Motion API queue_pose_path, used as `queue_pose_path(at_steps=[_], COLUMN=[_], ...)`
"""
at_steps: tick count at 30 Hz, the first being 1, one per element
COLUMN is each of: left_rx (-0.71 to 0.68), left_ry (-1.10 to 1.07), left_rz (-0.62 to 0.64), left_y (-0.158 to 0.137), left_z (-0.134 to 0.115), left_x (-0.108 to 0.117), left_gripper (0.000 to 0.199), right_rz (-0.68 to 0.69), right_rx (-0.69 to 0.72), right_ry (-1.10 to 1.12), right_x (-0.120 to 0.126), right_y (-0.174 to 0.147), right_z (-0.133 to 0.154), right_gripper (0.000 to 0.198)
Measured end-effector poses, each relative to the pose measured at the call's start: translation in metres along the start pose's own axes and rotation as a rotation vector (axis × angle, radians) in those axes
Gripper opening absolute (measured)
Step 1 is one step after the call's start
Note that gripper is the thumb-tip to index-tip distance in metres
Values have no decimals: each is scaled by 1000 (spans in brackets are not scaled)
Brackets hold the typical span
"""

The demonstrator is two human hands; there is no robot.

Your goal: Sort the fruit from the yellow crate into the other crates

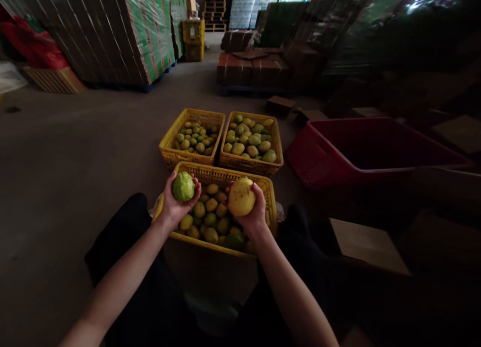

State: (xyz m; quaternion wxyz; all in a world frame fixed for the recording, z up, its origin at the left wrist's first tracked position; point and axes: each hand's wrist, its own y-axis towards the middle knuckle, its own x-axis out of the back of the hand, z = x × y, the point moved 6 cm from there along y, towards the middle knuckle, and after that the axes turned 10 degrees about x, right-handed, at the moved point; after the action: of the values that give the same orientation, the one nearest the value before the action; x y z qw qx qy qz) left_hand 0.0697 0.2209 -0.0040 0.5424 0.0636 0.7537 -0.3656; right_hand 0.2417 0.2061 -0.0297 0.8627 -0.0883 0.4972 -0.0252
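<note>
My left hand (180, 199) is closed around a bumpy green fruit (184, 187) that looks like a guava, held palm up over the near crate's left side. In my right hand (253, 211) is a larger yellow fruit (241, 196) with brown spots, also guava-like, over the crate's right side. Beneath both hands stands a yellow plastic crate (221, 247) between my legs, holding many yellow and green fruits (210, 219). The hands are apart, and the fingers are partly hidden behind the fruits.
Two more yellow crates, left (171, 141) and right (278, 144), stand just beyond with similar fruit. A red tub (319, 161) is to the right, near a cardboard piece (366, 241). Wrapped pallet stacks (150, 31) and stacked boxes (251, 68) stand farther back.
</note>
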Motion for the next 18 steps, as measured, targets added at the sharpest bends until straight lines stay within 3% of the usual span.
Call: queue_pose_path(at_steps=[5,9,15,18], left_rx=[7,-41,-50,-30], left_ry=[10,-65,-81,-53], left_rz=[-19,-117,-156,-173], left_y=[3,9,13,15], left_z=[0,-1,1,3], left_x=[3,11,13,14], left_gripper=[30,33,53,53], right_rz=[-47,-100,-47,-38], right_rx=[-41,-60,-12,-6], right_ry=[60,140,118,90], right_x=[5,9,14,20], right_y=[2,4,9,14], right_z=[-1,-6,-6,-6], right_gripper=[43,37,43,39])
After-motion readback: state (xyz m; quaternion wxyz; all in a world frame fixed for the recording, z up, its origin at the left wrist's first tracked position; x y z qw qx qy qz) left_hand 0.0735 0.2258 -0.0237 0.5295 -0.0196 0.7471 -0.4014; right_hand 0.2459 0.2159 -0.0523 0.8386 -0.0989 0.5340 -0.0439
